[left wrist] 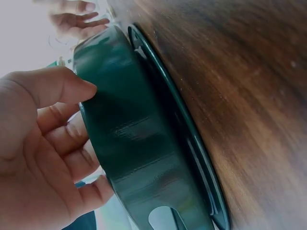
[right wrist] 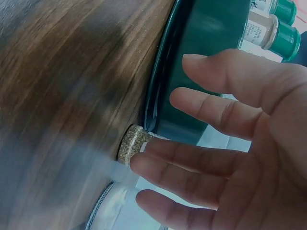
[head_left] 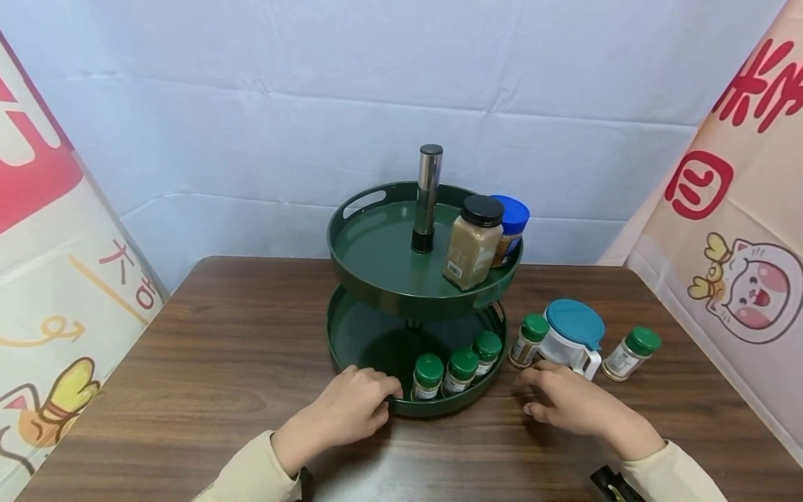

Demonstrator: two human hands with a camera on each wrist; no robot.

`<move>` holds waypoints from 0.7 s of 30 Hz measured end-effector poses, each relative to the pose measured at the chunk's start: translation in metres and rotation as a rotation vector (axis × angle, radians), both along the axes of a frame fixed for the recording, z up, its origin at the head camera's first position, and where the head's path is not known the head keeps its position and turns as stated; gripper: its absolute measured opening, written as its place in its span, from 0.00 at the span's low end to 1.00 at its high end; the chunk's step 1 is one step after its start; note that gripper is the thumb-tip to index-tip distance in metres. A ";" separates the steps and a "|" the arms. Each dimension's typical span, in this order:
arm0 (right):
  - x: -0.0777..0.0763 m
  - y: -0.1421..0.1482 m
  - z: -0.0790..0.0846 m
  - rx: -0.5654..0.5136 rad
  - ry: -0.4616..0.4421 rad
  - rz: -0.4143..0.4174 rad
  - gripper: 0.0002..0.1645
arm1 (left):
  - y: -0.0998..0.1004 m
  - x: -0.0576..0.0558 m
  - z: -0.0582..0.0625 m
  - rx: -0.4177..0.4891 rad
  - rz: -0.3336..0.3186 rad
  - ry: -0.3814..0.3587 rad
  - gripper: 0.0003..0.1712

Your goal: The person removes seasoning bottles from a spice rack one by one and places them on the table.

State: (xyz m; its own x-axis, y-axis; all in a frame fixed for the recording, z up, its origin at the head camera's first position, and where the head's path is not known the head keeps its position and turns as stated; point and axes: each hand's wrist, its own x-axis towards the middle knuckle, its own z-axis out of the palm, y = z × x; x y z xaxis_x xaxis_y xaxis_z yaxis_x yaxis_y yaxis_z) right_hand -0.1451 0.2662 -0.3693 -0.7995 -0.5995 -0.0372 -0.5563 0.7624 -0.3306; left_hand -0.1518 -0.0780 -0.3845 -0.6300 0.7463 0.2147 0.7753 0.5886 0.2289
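Note:
A green two-tier turntable tray (head_left: 439, 406) stands on the wooden table. My left hand (head_left: 354, 404) pinches the front left rim of its lower tier; in the left wrist view the thumb (left wrist: 79, 88) presses the outer wall, fingers over the inside. Three green-capped spice jars (head_left: 461, 371) stand along that tier's front right. My right hand (head_left: 567, 397) hovers just right of the turntable with fingers spread and nothing held. Close to its fingers stand another green-capped spice jar (head_left: 528, 340) and a white pitcher (head_left: 564, 348) with a teal lid.
On the upper tier sit a black-lidded jar (head_left: 473, 244) of tan powder and a blue-lidded jar (head_left: 511, 226), beside a metal post (head_left: 429, 188). A further green-capped jar (head_left: 630, 353) stands at the right. White cloth (head_left: 251, 125) hangs behind the table.

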 end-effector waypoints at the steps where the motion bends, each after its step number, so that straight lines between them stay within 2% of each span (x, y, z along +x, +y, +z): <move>1: 0.000 0.000 0.000 0.001 0.001 0.001 0.14 | 0.000 0.000 0.000 0.000 0.000 0.000 0.13; 7: 0.001 -0.006 0.000 0.007 0.014 0.016 0.14 | -0.006 -0.003 -0.001 0.018 -0.007 0.004 0.12; 21: 0.007 -0.032 0.000 0.012 -0.047 0.053 0.15 | -0.023 -0.016 -0.004 0.077 -0.051 0.018 0.12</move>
State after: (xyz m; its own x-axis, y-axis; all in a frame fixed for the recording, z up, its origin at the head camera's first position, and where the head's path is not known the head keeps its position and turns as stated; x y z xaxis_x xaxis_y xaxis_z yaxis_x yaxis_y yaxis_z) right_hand -0.1379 0.2338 -0.3697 -0.7642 -0.6399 -0.0811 -0.5798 0.7366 -0.3483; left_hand -0.1675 -0.1011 -0.3888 -0.5871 0.7585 0.2830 0.8082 0.5294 0.2579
